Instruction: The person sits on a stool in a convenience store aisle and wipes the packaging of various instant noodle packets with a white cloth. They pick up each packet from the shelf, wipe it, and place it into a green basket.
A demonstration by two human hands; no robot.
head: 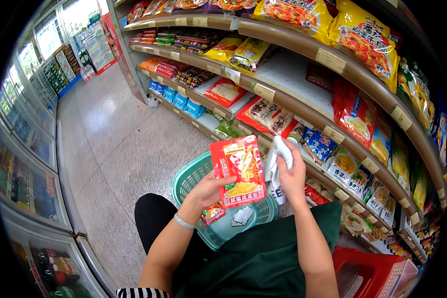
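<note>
My left hand (208,190) holds a red foil food pouch (242,171) upright by its lower left part, front towards me. Just to its right, my right hand (291,169) grips a white cloth (275,160) that hangs down beside the pouch. Below both hands stands a green plastic basket (182,186) on the floor. Inside it lie another red food packet (213,213), partly hidden, and several small pale slips (242,216).
Curved store shelves (298,100) with packaged foods rise at the front and right. A red plastic stool (365,260) stands at lower right, beside a pink basket (402,275). Glass-door coolers (26,182) line the left side of the tiled aisle (108,123).
</note>
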